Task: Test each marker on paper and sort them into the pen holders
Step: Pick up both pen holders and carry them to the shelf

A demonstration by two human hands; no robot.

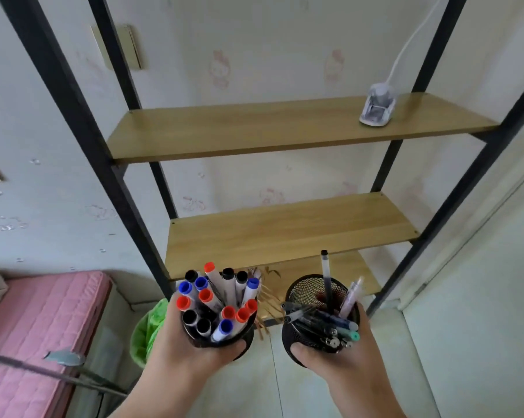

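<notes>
- Two black mesh pen holders are carried in front of a shelf unit (284,233), one in each hand.
- The left hand (191,345) is wrapped round the left holder (245,342), which is packed with capped markers (221,300) in red, blue and black.
- The right hand (333,360) grasps the right holder (303,297), which holds thin pens (327,321); several lie tilted across its rim, and one stands tall.
- No paper shows, so I judge that testing is not under way at this moment.
- Risk: the slanted pens could slide out if the right holder tips while it is set down.
- Risk: the crowded markers stand well above the rim; bumping a shelf edge could knock some loose.
- A green bin (147,330) sits below, where a dropped marker might land.
</notes>
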